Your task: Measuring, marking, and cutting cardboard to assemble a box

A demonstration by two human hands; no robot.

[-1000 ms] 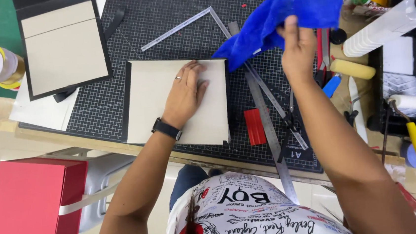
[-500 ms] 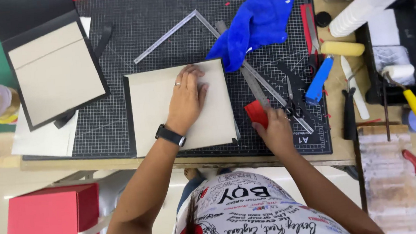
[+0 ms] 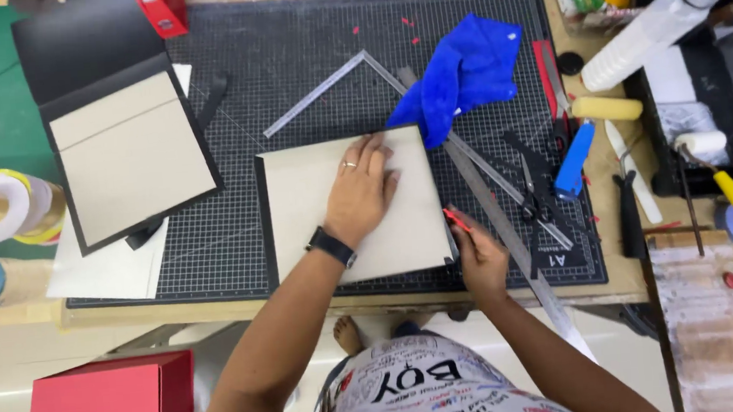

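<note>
My left hand lies flat, fingers apart, on a beige board that rests on black paper on the black cutting mat. My right hand sits at the board's lower right corner, closed around a small red tool whose tip touches the board's right edge. A crumpled blue cloth lies just above the board. A long metal ruler runs diagonally right of my right hand.
An open black folder with beige panels lies at left. A metal square, scissors, a blue cutter, a yellow roller, a paint tray, tape rolls and a red box surround the mat.
My right hand let go of the blue cloth, dropped to the mat's front edge, picked up the red tool and brought it to the board's right edge. My left hand stayed pressed on the board.
</note>
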